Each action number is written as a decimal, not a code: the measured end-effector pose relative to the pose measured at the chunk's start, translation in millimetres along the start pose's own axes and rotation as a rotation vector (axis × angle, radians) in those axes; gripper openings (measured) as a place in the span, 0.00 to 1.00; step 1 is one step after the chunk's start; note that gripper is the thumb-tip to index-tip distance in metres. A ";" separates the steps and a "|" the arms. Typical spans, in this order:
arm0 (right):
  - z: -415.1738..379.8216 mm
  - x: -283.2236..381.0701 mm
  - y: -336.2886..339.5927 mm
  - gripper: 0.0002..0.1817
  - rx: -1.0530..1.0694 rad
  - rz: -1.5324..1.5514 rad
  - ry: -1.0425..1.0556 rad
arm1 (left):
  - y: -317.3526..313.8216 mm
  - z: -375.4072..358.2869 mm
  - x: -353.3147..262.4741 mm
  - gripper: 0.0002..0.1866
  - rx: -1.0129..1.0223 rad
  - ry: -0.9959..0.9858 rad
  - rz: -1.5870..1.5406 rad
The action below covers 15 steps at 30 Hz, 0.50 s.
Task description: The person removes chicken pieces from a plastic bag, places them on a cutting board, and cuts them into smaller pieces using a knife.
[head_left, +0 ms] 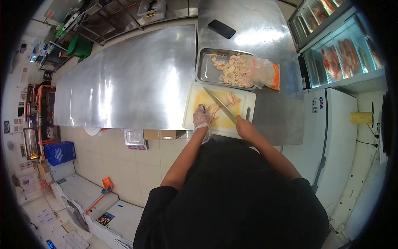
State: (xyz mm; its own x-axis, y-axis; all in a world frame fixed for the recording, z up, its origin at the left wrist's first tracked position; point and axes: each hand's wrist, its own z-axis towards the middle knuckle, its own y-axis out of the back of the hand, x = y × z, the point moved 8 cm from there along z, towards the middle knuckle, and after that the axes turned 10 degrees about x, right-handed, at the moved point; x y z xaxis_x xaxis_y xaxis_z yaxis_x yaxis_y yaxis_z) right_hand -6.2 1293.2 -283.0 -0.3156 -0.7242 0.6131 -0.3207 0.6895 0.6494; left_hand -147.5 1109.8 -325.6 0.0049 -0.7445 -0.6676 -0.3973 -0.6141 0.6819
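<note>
A white cutting board (190,108) with a yellowish middle lies at the steel table's near edge. My left hand (202,117), in a clear plastic glove, presses its curled fingers on a piece of raw chicken (212,111). In my bare right hand (246,128) is the handle of a long knife (219,101), its blade slanting to the far left across the board beside that piece. Another bit of chicken (232,98) lies right of the blade. Behind the board, a metal tray (204,74) holds a heap of cut pale chicken pieces (234,68).
A plastic bag with orange print (265,74) rests over the tray's right end. A black phone (222,29) lies farther back on the steel table (265,16). To the left stands another steel table (137,74). A lit display fridge (340,54) and white freezer (306,108) are right.
</note>
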 end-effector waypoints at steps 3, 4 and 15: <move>-3.0 -11.1 7.3 0.08 0.033 -0.086 -0.098 | 10.5 1.0 1.1 0.12 -0.029 0.011 0.044; -2.9 -12.6 9.1 0.09 0.044 -0.132 -0.127 | 13.4 -1.9 -1.3 0.12 -0.034 0.018 0.040; -11.4 15.7 -8.9 0.07 0.175 -0.183 -0.046 | 30.1 -16.1 -17.5 0.16 -0.070 0.027 0.048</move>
State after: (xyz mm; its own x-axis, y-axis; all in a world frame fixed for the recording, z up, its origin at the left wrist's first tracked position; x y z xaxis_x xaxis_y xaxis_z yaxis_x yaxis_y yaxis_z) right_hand 1.9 1275.6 -274.0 -0.2771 -0.8385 0.4692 -0.5243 0.5412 0.6574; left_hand -144.9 1100.1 -288.5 0.0122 -0.7797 -0.6260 -0.3329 -0.5935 0.7328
